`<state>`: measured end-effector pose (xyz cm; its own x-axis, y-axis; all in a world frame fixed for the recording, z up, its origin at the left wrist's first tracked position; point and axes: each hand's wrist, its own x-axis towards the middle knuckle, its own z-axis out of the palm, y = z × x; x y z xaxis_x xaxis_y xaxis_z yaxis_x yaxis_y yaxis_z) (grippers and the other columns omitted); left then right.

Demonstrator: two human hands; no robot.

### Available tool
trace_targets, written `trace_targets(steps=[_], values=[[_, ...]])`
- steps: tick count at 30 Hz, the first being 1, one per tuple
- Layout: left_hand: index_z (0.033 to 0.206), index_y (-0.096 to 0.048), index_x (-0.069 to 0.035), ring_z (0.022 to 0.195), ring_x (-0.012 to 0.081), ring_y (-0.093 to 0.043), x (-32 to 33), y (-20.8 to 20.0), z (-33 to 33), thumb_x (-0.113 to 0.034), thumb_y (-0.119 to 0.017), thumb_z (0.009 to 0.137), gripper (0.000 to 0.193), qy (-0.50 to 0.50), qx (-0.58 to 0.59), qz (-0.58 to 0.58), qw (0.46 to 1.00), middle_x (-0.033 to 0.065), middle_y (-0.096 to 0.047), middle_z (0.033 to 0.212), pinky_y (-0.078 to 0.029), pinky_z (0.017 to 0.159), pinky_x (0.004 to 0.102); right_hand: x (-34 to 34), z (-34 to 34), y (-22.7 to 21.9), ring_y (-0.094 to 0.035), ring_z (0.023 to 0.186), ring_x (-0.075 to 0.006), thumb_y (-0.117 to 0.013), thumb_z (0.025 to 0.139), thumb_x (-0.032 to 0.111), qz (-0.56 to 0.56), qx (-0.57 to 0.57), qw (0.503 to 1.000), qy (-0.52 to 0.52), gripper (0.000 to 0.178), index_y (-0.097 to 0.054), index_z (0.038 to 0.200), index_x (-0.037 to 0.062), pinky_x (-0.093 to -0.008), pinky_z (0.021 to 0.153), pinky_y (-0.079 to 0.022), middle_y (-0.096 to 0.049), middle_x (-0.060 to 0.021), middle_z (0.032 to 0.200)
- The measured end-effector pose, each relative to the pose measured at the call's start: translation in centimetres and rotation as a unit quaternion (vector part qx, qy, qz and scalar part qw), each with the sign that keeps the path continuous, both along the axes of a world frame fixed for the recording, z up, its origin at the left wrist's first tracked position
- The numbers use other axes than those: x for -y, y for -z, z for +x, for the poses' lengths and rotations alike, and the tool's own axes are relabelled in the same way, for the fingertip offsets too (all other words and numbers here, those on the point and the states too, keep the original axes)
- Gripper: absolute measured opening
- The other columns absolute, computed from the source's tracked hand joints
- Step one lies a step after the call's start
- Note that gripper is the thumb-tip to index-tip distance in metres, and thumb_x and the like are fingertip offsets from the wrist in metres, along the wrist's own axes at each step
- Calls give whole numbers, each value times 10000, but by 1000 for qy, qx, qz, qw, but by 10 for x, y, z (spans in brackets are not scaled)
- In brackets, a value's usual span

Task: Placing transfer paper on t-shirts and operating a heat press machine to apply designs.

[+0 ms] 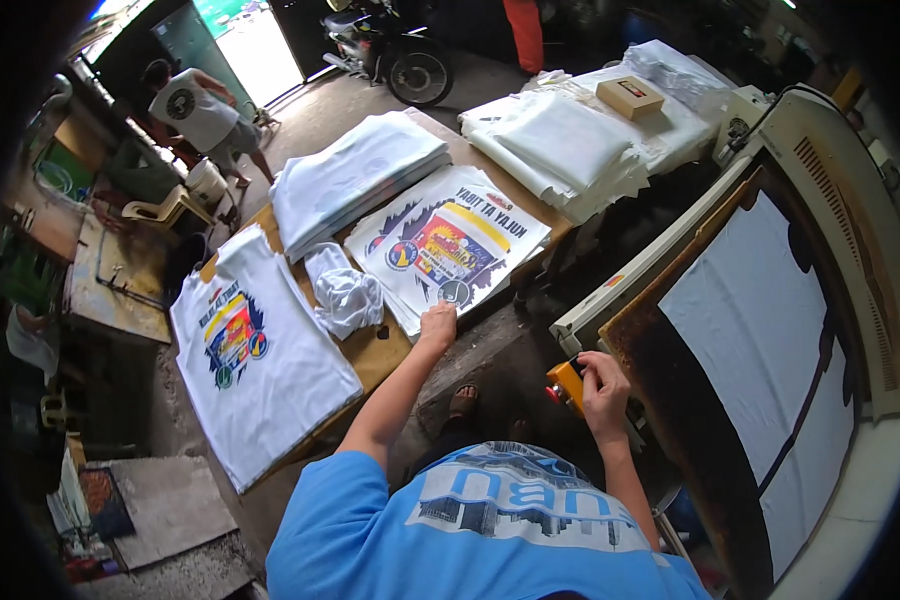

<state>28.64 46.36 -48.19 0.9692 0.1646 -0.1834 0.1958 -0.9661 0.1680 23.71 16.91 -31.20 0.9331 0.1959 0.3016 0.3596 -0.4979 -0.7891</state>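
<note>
My left hand (439, 325) is closed at the near corner of the top printed transfer sheet (490, 215), which lies on a stack of such sheets with mirrored lettering and a colourful design. My right hand (605, 395) has its fingers curled against a yellow push-button box (567, 384) with a red knob, beside the heat press. On the press's dark-edged lower bed (690, 400) a white cloth (760, 350) is spread, with a dark strip across it. Left of the sheets, a pile of white printed T-shirts (270, 390) lies flat, next to a crumpled white cloth (347, 295).
Folded white fabric (360, 165) is stacked at the table's far side. Another table holds white piles (570, 140) and a small cardboard box (630, 97). The press's beige upper part (830, 170) rises at right. Farther off are a person (195, 110) and a motorcycle (400, 60).
</note>
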Motion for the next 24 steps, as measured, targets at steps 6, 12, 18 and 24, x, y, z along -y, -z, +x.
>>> trace_targets(steps=[6,12,18,24], values=[[828,-503,20,737,162,-527,-29,-121,8,-124,-534,744,169,-16,58,-392,918,98,-525,775,-425,668,277,-54,17,33,-558,654,-135,-482,829,96,83,-264,961,12,133,-574,899,30,-215,567,-439,-594,-48,824],[893,-492,16,740,109,-475,-13,-241,27,-116,-520,774,180,34,268,-600,753,49,-526,799,-386,649,232,-105,11,51,-495,1013,-318,-433,723,653,388,-729,556,-98,785,-364,1207,38,-474,829,-408,-447,-167,1193],[886,-496,13,808,82,-471,33,-314,39,-47,-512,748,151,95,262,-707,651,36,-531,864,-365,715,204,-82,34,8,-405,1134,-321,-351,746,673,642,-574,440,-254,826,-311,1264,30,-452,937,-321,-410,-168,1237],[927,-478,17,838,105,-494,122,-355,54,-79,-542,730,228,197,221,-780,551,77,-548,920,-374,771,240,-12,67,-53,-408,1132,-262,-365,780,625,665,-471,528,-237,720,-305,1268,99,-456,876,-372,-411,-112,1233]])
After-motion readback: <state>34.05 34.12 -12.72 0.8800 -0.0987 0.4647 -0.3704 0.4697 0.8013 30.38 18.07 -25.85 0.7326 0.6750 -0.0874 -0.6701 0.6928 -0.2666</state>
